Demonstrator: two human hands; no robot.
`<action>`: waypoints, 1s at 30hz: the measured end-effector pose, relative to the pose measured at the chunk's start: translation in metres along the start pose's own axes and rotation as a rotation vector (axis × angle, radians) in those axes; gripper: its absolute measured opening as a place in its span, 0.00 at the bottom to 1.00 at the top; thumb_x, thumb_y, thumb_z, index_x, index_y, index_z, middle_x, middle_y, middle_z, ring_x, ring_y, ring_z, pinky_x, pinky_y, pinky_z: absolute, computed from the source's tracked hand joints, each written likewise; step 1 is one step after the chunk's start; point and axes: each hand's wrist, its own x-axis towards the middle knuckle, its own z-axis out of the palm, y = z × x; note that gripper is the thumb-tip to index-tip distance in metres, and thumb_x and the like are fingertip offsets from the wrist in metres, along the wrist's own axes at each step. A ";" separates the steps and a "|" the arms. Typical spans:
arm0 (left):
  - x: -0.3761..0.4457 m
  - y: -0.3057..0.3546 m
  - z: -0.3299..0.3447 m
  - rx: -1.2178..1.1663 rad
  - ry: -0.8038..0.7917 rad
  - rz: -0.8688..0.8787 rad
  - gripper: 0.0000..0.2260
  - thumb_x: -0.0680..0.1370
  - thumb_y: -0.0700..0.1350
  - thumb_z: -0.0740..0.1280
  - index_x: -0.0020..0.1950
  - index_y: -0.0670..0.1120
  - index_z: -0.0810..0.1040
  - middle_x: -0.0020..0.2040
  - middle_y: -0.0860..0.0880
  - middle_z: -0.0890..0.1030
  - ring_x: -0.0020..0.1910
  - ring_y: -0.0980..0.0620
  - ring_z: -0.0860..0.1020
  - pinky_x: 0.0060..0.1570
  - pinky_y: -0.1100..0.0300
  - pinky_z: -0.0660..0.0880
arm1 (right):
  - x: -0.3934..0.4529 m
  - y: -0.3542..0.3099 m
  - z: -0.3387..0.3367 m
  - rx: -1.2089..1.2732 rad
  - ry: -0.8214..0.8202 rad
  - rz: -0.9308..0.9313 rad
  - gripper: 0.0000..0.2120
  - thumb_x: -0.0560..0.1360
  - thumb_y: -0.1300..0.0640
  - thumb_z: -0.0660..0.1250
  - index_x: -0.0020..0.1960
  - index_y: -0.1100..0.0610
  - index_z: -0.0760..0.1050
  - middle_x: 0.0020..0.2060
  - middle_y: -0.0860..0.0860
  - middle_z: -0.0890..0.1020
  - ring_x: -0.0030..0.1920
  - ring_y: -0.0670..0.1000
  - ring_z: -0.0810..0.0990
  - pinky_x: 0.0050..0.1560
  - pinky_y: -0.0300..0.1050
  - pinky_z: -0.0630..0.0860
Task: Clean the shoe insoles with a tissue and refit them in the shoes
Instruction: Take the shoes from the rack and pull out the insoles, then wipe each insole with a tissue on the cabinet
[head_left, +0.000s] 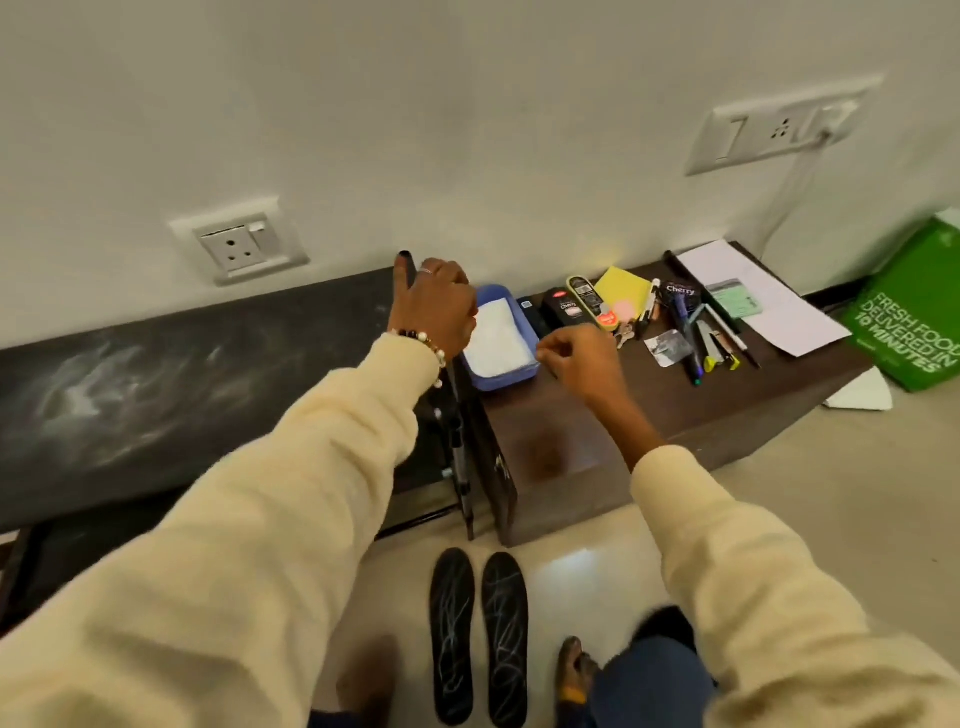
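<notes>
Both hands are raised over the low dark tabletop (649, 410) against the wall. The left hand (434, 306) is curled around the top of a thin dark upright rod (406, 267) at the tabletop's left end. The right hand (579, 358) hovers with fingers loosely curled and the fingertips drawn together; whether it pinches anything cannot be told.

The blue tray (485, 296) holding white tissue (498, 338) sits directly between the two hands, its long axis running away from the person toward the wall. The right hand's fingertips are just beside its near right edge, so that hand looks best placed to draw a tissue.

The two black insoles (478, 634) lie side by side on the floor (831, 467), well below and behind both hands, near the person's feet, toes pointing toward the tabletop. White scuff marks show on both.

Legible writing: "Cherry" on the black polish packs (566, 309) beyond the right hand; "FRESH FOOD DELIVERED IN 10 MINUTES" on the green bag (914, 322) far to the right.
</notes>
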 end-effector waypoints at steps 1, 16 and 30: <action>0.015 -0.003 0.005 0.057 -0.045 0.028 0.11 0.79 0.51 0.64 0.59 0.50 0.80 0.64 0.49 0.74 0.69 0.45 0.65 0.70 0.34 0.43 | 0.018 0.003 0.008 -0.075 -0.039 -0.028 0.10 0.74 0.59 0.69 0.54 0.59 0.82 0.49 0.55 0.84 0.49 0.52 0.81 0.54 0.45 0.76; 0.069 -0.006 0.052 0.497 -0.411 0.264 0.12 0.79 0.49 0.61 0.45 0.48 0.82 0.29 0.53 0.72 0.43 0.48 0.78 0.63 0.31 0.27 | 0.113 -0.002 0.066 -0.631 -0.523 -0.210 0.18 0.70 0.60 0.74 0.60 0.56 0.78 0.59 0.57 0.77 0.56 0.58 0.78 0.57 0.46 0.74; 0.069 -0.003 0.055 0.437 -0.432 0.210 0.13 0.80 0.52 0.61 0.48 0.49 0.83 0.30 0.53 0.73 0.52 0.46 0.78 0.64 0.29 0.31 | 0.113 0.002 0.071 -0.678 -0.530 -0.364 0.14 0.74 0.60 0.69 0.59 0.61 0.79 0.55 0.59 0.80 0.53 0.59 0.79 0.58 0.51 0.76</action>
